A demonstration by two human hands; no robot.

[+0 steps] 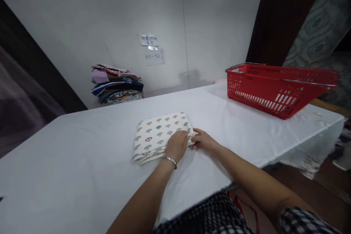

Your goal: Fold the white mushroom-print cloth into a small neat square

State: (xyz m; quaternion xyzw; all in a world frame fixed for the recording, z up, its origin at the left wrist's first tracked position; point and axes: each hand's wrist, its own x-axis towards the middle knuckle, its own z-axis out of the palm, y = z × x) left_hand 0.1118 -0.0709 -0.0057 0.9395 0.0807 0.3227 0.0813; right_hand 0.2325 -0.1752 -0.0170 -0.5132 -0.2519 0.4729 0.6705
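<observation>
A folded white cloth with a mushroom print (157,133) lies on the white table (82,161) in front of me. My left hand (177,145), with a bracelet at the wrist, rests on the cloth's near right part with the fingers curled onto it. My right hand (202,140) pinches the cloth's right edge between thumb and fingers. Both hands meet at that corner.
A stack of folded colourful clothes (117,84) sits at the table's far edge by the wall. A red plastic basket (276,91) with metal handles stands at the far right. Two paper notes (152,51) hang on the wall. The table's right edge drops off near the basket.
</observation>
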